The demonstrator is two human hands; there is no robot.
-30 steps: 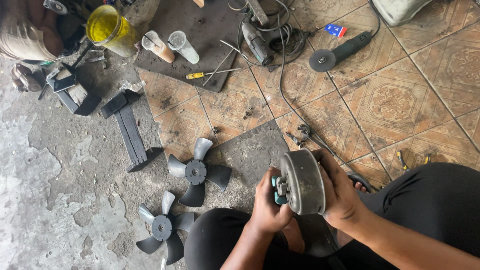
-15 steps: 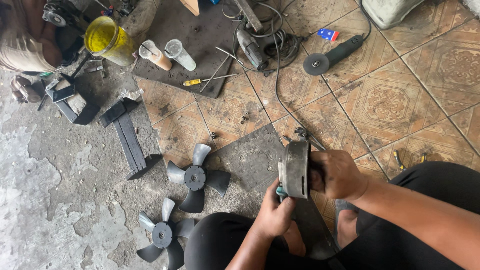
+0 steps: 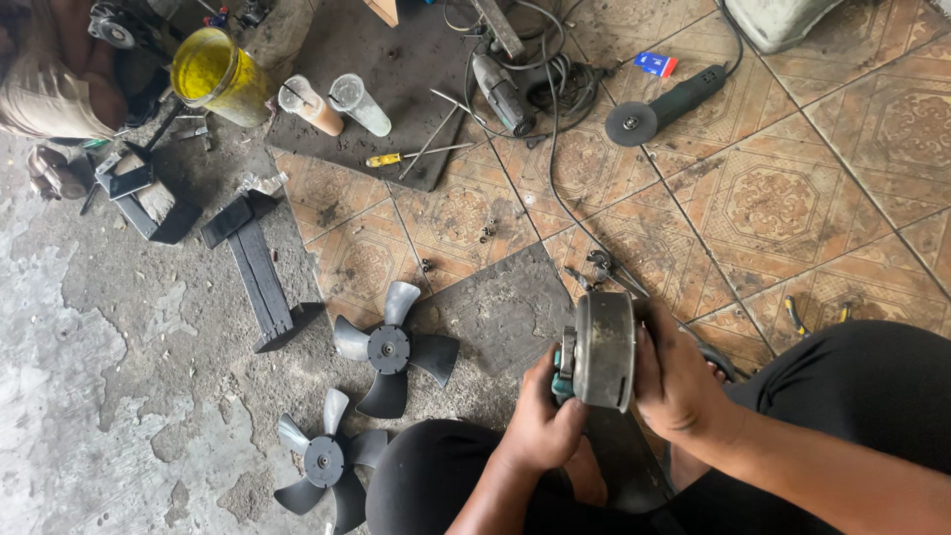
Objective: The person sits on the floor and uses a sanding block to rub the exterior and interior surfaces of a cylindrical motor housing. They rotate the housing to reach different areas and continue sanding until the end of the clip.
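Repair workshop; angle grinder; fan blades

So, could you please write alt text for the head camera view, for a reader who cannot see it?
A seated person's right hand grips a round grey metal motor housing while the left hand works at its end. Two grey fan blades lie on the concrete floor, and an angle grinder lies on patterned tiles.

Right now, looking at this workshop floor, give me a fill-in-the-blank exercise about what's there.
1. Both hands, left hand and right hand, hold a round ____ motor housing.
2. Two grey ____ lie on the floor, each with five blades.
3. The bucket at the top left is ____ in colour.
4. The angle grinder lies on the ____ floor.

Missing words: metal; fans; yellow; tiled
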